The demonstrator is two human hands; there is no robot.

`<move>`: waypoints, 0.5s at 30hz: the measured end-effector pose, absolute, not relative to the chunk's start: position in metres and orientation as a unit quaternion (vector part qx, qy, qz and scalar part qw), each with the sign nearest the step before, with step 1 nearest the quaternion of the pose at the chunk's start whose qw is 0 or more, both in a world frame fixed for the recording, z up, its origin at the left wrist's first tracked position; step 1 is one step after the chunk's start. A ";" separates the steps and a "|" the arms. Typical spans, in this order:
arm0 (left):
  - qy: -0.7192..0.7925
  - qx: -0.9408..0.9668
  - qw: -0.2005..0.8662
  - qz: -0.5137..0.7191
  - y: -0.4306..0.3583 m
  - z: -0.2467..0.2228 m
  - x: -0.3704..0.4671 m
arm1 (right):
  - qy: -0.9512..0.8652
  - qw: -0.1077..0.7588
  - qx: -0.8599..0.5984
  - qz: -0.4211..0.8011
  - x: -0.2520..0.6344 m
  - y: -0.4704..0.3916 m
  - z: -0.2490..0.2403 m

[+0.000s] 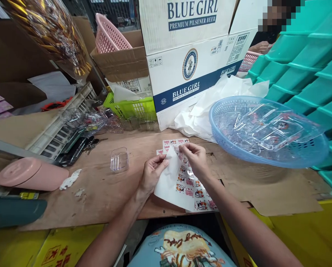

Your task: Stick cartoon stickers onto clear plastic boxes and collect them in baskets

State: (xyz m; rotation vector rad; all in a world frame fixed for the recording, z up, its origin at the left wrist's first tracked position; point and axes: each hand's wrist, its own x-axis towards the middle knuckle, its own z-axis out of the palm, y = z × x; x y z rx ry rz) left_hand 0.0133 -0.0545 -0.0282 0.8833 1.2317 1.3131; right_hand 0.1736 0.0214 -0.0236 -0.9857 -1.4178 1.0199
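Basket [229, 145], blue and piled with clear boxes [279, 122], some showing stickers, seems to hold the finished share. Sticker sheets [199, 193] lie between the hands, many stickers apparently unused. The left hand [153, 170] pinches curled white paper [174, 185] above them; whether the right hand [196, 157] grasps anything, I cannot tell. One clear container [119, 160] stands leftward, seemingly undecorated.

Holding a sheet [170, 185] in the left hand [151, 172], right hand [197, 160] beside it, over sticker sheets [201, 194] on a table [99, 189]. Facing a carton [189, 70] behind; having a basket [235, 152] of containers [282, 126] to the right, bins [307, 70] behind that, a tray [119, 160] left, a canister [40, 174] farther left.
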 end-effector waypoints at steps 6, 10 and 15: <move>0.633 0.482 0.306 0.523 -0.050 -0.025 0.004 | -0.523 0.617 -0.436 0.393 0.193 0.038 -0.013; 0.460 0.435 0.602 0.486 -0.043 0.000 0.033 | -0.587 0.621 -0.398 0.333 0.191 0.024 0.002; 0.322 0.222 0.687 0.613 -0.027 0.012 0.051 | -0.652 0.580 -0.351 0.339 0.200 0.004 -0.003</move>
